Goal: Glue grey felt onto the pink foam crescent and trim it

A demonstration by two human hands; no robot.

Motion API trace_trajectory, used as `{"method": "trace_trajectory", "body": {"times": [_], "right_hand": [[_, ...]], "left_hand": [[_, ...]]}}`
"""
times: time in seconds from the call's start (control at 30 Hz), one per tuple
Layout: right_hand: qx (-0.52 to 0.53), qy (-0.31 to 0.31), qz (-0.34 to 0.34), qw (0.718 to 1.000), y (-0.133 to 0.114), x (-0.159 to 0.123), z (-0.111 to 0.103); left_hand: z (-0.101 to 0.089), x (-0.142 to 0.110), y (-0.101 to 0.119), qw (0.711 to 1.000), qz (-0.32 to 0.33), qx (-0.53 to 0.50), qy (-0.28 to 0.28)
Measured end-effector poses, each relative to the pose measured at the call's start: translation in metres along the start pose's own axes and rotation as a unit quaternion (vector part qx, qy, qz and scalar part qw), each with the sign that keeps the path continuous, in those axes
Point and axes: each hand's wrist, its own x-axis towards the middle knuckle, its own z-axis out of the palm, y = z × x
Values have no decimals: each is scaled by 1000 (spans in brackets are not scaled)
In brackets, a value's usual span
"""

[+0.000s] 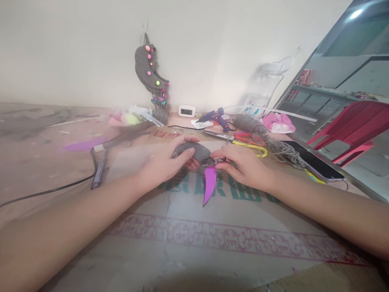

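Note:
My left hand (165, 162) is wrapped round a curved piece bound in grey yarn (194, 150), held just above a flattened cardboard sheet (212, 231). My right hand (243, 164) pinches the piece's right end, where a purple crescent-shaped cutout (209, 184) hangs down with its tip toward me. The fingertips of both hands nearly meet over the join. What exactly sits between my right fingers is too small to make out.
Behind the hands lie scissors with red and yellow handles (249, 142), a tangle of grey yarn (258, 127), a glue gun (214, 117), a small digital clock (186, 110) and a yarn-wrapped ornament with beads (152, 73). A phone (316, 164) lies at right, a black cable (60, 188) at left.

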Motion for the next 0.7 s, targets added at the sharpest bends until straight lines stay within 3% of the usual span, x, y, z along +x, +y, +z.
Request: {"method": "trace_trajectory", "body": {"times": [0.33, 0.7], "right_hand": [[-3, 4, -7, 1000, 0, 0, -1], [21, 8, -19, 1000, -2, 1, -1]], "left_hand": [[-3, -1, 5, 999, -16, 34, 16], [-3, 2, 4, 993, -48, -100, -48]]}}
